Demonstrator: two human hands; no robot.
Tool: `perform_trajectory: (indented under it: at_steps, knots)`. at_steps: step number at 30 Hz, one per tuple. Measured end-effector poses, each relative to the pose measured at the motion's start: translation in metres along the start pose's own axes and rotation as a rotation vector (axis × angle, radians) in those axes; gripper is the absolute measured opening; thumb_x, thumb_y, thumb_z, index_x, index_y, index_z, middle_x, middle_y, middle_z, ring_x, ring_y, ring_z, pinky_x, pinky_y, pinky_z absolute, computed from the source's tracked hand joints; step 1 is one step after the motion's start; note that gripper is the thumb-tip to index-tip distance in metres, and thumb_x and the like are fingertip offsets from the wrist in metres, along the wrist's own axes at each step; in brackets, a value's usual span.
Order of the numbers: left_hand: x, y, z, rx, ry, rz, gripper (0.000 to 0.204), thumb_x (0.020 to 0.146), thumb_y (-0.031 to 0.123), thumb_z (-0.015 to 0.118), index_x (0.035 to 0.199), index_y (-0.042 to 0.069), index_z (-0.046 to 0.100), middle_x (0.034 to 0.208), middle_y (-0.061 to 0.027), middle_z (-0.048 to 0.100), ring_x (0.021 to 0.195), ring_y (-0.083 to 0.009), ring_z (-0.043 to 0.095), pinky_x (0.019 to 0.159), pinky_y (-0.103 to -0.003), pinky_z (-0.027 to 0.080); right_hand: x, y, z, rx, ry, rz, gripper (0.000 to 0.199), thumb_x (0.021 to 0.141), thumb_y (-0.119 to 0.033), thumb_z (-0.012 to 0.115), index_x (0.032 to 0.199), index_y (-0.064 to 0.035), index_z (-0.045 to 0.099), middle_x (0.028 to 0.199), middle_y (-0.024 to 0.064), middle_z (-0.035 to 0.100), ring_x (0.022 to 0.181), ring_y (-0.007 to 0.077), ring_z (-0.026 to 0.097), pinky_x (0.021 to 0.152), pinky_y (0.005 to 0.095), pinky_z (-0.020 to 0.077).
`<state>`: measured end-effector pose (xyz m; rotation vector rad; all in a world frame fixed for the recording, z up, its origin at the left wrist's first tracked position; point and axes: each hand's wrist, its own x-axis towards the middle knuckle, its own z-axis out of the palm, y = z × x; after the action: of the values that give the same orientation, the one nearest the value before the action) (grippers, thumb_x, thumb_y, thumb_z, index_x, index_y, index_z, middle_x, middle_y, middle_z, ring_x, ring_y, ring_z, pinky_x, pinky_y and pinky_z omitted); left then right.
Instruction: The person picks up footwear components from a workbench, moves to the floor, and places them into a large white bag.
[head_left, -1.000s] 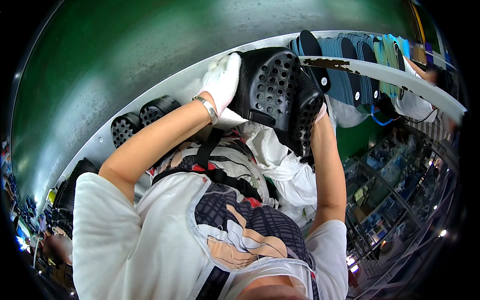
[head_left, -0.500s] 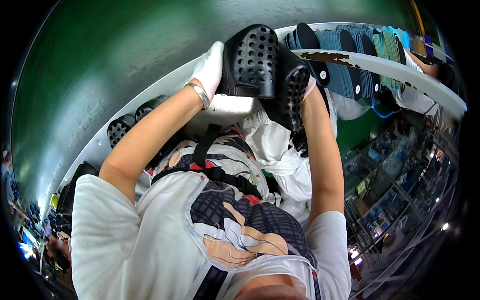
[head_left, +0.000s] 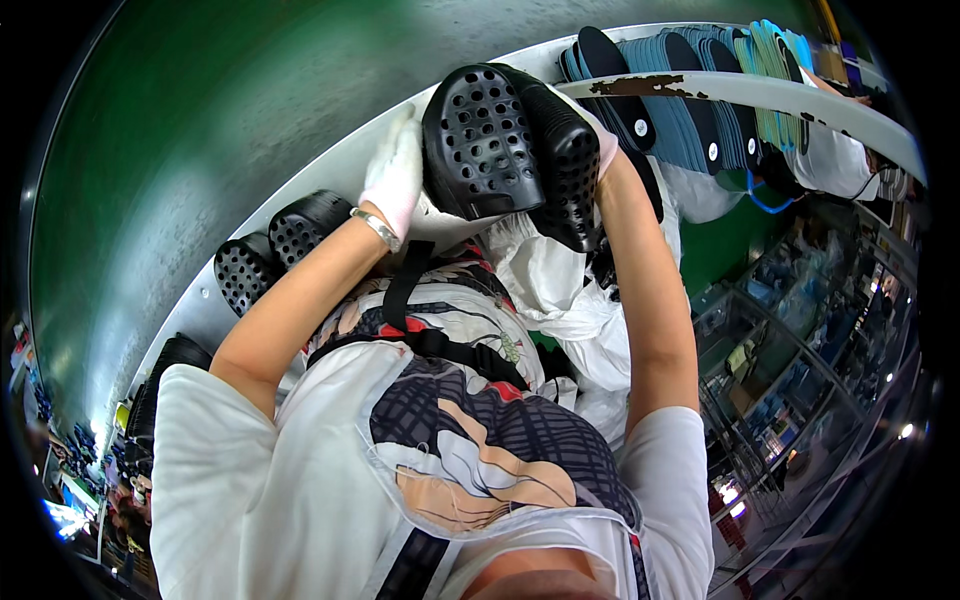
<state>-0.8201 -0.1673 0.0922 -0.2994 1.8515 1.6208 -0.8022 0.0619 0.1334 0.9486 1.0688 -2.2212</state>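
**Two perforated black clogs held sole to sole above the white shelf**

We hold a pair of black perforated clogs (head_left: 510, 150) up in front of us, and we take the long white shelf (head_left: 340, 165) as our landmark for everything else. The clogs are raised just above the shelf's near edge, about midway along it, and they lean against each other so that the two pieces stay together as one bundle.

Our left hand (head_left: 395, 180), in a white glove, lies flat against the left clog's outer side, its fingers pressed together and pointing up along the shoe. It seems to act as a steadying wall, not as a clamp. Our right hand (head_left: 600, 150), also gloved, is mostly hidden behind the right clog; we judge that it grips that shoe from behind, but we cannot tell how its fingers are set. A metal bracelet (head_left: 375, 228) sits on the left wrist.

On the shelf, to the left of the held pair, two more black clogs (head_left: 280, 250) rest side by side with their toes toward us. Beyond the held pair, at the shelf's right end, dark and blue flat insoles (head_left: 690, 100) stand packed on edge in a row, which keeps them compact. Below the shelf, in front of our chest, a white bag (head_left: 560, 290) hangs open.
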Motion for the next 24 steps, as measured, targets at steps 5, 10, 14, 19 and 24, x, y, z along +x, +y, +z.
perform_trajectory:
  at_steps: [5, 10, 14, 19, 24]
  knots:
    - [-0.006, 0.032, 0.0, 0.178, 0.104, 0.535, 0.046, 0.095, 0.023, 0.034, 0.134, 0.003, 0.044, 0.133, -0.0189, 0.049, 0.124, -0.0306, 0.045, 0.107, -0.036, 0.031, 0.008, 0.004, -0.013, 0.081, -0.026, 0.047, 0.03, 0.096, -0.028, 0.047, 0.108, -0.005, 0.064, 0.093, 0.0049, 0.068, 0.074, 0.0136, 0.064, 0.067, 0.0276, 0.0548]
    - [-0.02, 0.074, 0.008, 0.052, 0.002, 0.933, 0.04, 0.093, 0.01, 0.042, 0.131, 0.0, 0.048, 0.136, -0.016, 0.047, 0.127, -0.0265, 0.044, 0.109, -0.036, 0.03, 0.005, 0.002, -0.002, -0.003, -0.053, 0.009, 0.031, 0.096, -0.03, 0.047, 0.104, -0.0054, 0.064, 0.089, 0.0055, 0.068, 0.07, 0.0131, 0.065, 0.061, 0.026, 0.0551]
    - [-0.045, 0.134, 0.024, 0.673, -0.235, 1.248, 0.042, 0.078, 0.033, 0.065, 0.112, 0.008, 0.064, 0.116, -0.0125, 0.059, 0.11, -0.0302, 0.053, 0.099, -0.04, 0.038, 0.004, 0.006, -0.021, -0.112, -0.144, -0.128, 0.032, 0.095, -0.029, 0.047, 0.112, -0.0038, 0.059, 0.097, 0.0089, 0.066, 0.078, 0.0152, 0.066, 0.066, 0.0277, 0.0561]
    - [-0.047, 0.152, 0.061, 1.195, -0.48, 0.936, 0.045, 0.078, 0.047, 0.061, 0.101, 0.009, 0.067, 0.105, -0.0126, 0.065, 0.095, -0.0303, 0.061, 0.088, -0.039, 0.047, -0.003, 0.004, -0.015, -0.098, 0.0, -0.045, 0.032, 0.094, -0.028, 0.049, 0.114, -0.0037, 0.058, 0.1, 0.0104, 0.065, 0.083, 0.0166, 0.065, 0.07, 0.0288, 0.0554]
    - [-0.027, 0.155, 0.077, 1.383, -0.5, 0.751, 0.042, 0.081, 0.041, 0.051, 0.097, 0.007, 0.069, 0.101, -0.0134, 0.066, 0.089, -0.0311, 0.065, 0.077, -0.041, 0.054, -0.006, 0.001, -0.016, -0.166, 0.109, -0.027, 0.033, 0.093, -0.027, 0.051, 0.117, -0.0036, 0.056, 0.104, 0.012, 0.064, 0.089, 0.018, 0.065, 0.074, 0.03, 0.0548]
